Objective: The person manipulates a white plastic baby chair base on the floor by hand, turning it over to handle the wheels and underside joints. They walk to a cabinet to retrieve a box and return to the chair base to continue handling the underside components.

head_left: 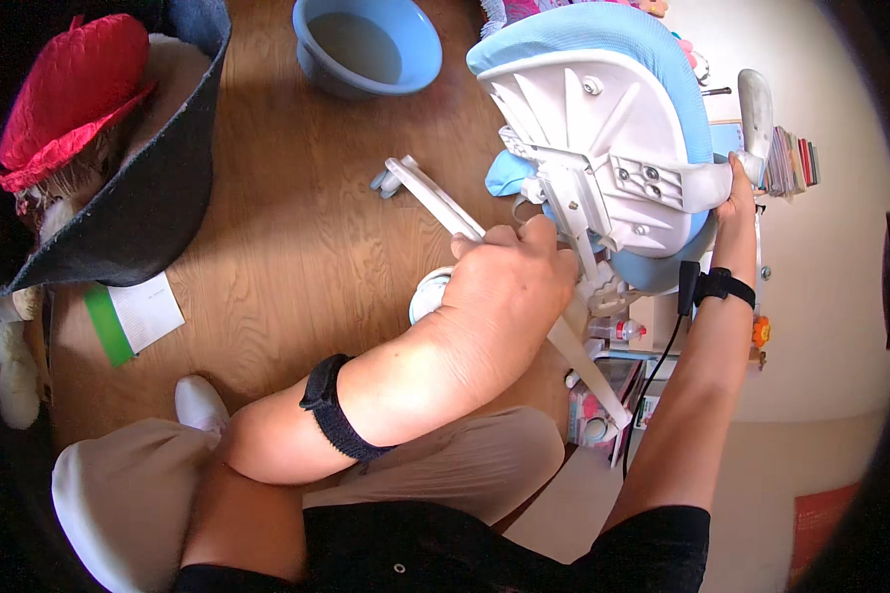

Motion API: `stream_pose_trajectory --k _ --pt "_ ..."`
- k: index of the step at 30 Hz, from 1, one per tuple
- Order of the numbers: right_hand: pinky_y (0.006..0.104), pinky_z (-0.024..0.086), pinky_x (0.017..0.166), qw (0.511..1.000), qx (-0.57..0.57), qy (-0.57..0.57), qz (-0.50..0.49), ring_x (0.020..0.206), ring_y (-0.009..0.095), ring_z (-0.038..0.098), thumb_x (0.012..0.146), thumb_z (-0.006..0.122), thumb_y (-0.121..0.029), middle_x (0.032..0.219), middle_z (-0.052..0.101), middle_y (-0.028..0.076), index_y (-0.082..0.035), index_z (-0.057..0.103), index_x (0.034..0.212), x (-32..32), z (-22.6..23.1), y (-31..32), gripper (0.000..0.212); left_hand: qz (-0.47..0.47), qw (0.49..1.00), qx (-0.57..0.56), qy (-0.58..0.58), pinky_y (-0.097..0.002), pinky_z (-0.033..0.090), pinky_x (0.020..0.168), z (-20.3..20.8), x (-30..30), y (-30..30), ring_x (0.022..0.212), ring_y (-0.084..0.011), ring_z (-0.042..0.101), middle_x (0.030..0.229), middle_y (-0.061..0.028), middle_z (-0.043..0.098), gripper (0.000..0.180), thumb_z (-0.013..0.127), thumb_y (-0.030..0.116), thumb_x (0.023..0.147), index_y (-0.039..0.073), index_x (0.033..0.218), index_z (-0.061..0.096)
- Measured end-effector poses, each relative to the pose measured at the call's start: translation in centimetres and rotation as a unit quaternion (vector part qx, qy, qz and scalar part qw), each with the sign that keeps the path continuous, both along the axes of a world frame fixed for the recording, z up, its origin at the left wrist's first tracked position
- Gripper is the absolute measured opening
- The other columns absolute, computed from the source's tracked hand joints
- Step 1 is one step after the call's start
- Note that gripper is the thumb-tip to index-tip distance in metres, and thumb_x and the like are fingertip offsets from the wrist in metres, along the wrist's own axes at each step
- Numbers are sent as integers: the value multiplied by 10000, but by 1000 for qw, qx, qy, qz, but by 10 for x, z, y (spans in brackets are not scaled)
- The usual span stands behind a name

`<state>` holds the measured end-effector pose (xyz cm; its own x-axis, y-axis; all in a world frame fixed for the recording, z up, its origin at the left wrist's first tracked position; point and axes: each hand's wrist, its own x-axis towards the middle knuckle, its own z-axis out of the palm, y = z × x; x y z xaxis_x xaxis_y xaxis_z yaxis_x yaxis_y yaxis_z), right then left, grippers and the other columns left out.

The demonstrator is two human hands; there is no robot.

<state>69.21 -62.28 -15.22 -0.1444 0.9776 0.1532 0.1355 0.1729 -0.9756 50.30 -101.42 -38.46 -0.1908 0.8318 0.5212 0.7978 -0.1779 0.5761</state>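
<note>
A swivel chair [623, 119] with a light blue cushion and white plastic frame is tipped over, its seat underside facing me. My left hand [514, 277] is closed around the middle of the chair's base, by the column under the seat. What its fingertips press on is hidden. From there one white base leg [435, 198] reaches to the upper left, ending in a grey caster [391, 180]. Another leg [588, 371] slants to the lower right. My right hand [736, 193] is closed on the armrest [756, 114] at the seat's right side, its fingers partly hidden.
A blue basin [420, 49] with liquid stands on the wooden floor [267, 188]. At the left is a dark fabric bin [168, 217] holding a bright pink quilted item [74, 89]. Near it lies a white and green booklet [138, 316]. Books [786, 163] stand at the right. A black cable [660, 366] hangs by my right forearm.
</note>
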Motion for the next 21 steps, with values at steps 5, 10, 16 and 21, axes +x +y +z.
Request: stream_pose_trajectory --k 5,10,16,21 --pt "424 548 755 1000 10 -22 -5 887 274 616 895 571 -239 999 590 152 -44 431 1169 -4 -4 -8 365 11 1000 11 10 -363 513 584 -4 1 2 719 -279 621 865 -116 514 202 626 15 661 66 842 554" --pt "402 542 756 998 12 -54 -15 896 271 613 893 576 -281 1013 591 156 -32 445 1178 -14 -6 -14 400 -23 1000 15 -6 -413 513 610 -2 -1 1 777 -286 615 878 -124 513 168 609 11 679 52 837 570" --pt "389 502 818 993 83 -77 -38 927 247 603 894 568 -331 1047 597 126 -23 484 1179 -18 -15 -29 428 -58 998 -4 -10 -433 513 633 1 -5 -1 818 -298 601 901 -128 509 149 591 24 707 56 852 575" --pt "388 434 902 986 134 -87 -36 983 235 578 902 537 -388 1084 597 116 -20 480 1204 -20 -36 -69 480 -66 998 5 -13 -442 509 638 -1 -4 2 841 -303 596 908 -129 511 148 579 22 720 61 862 575"
